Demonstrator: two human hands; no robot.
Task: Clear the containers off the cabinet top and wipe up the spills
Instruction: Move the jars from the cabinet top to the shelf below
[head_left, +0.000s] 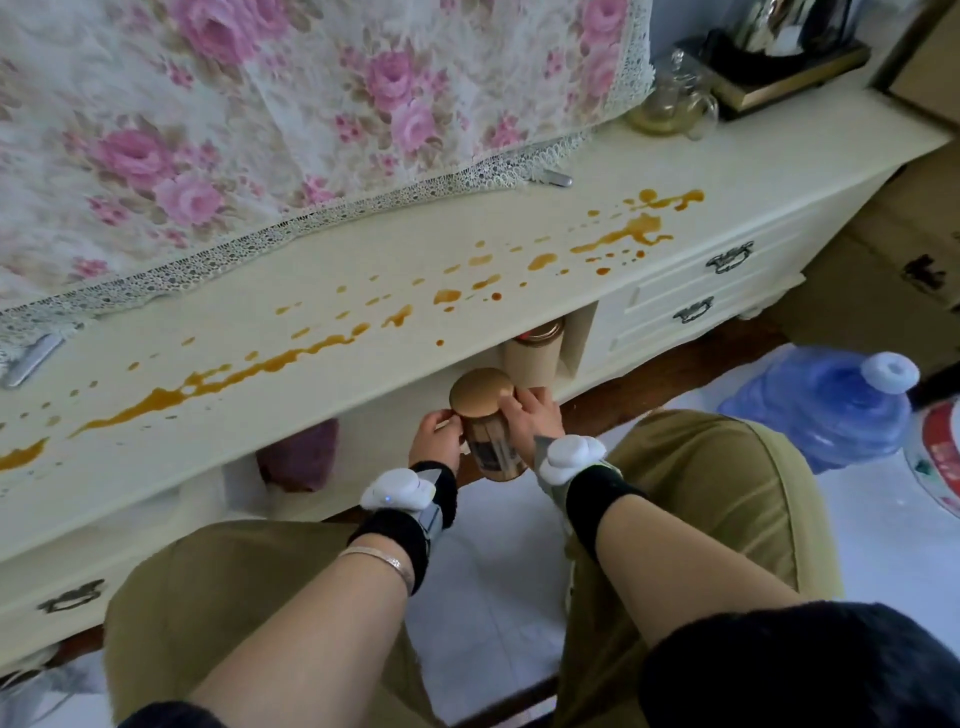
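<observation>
Between the knees, low in front of the cabinet, both hands hold one jar (485, 439). The left hand (435, 434) wraps its left side, and the right hand (535, 418) presses the right side, fingers curled up near the brown lid (480, 391). So both hands are closed around the same thing, with neither free. The jar stands nearly upright, its long axis running from the lid down toward the floor, leaning slightly toward the person at the base. It hangs just below the front edge of the cabinet top (467, 291) and in front of the open shelf (395, 415) beneath.

That shelf is the relation that matters: it lies straight ahead of the jar and a little beyond, so my guess is that the coming move is a short push forward with the jar kept upright. Just behind it and to the right, a tall beige tin (535, 358) already stands in the shelf, close enough to be knocked. The right hand is the nearer of the two to that tin.

Above, the top carries a long trail of amber spill (260, 366) running left to right, not yet wiped. At the far right end a glass teapot (670, 101) rests on the surface, still to be cleared.
</observation>
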